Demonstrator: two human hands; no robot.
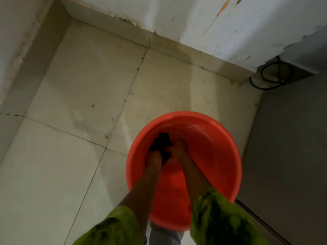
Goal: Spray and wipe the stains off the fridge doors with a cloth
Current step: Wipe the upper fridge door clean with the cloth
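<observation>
An orange plastic basin [226,138] stands on the tiled floor at the lower right of the head view. Both my hands are inside it. My left hand [153,160] and my right hand [179,149] each grip a dark, bunched cloth [161,142] that sits between them. Green sleeves cover my forearms near the bottom edge. A grey fridge side [290,147] fills the right of the view; its doors are out of sight.
Beige floor tiles [85,89] spread to the left and behind the basin. A stained white wall [221,29] with an orange streak runs across the top. A black cable [270,76] coils in the corner behind the fridge. Another wall stands at the far left.
</observation>
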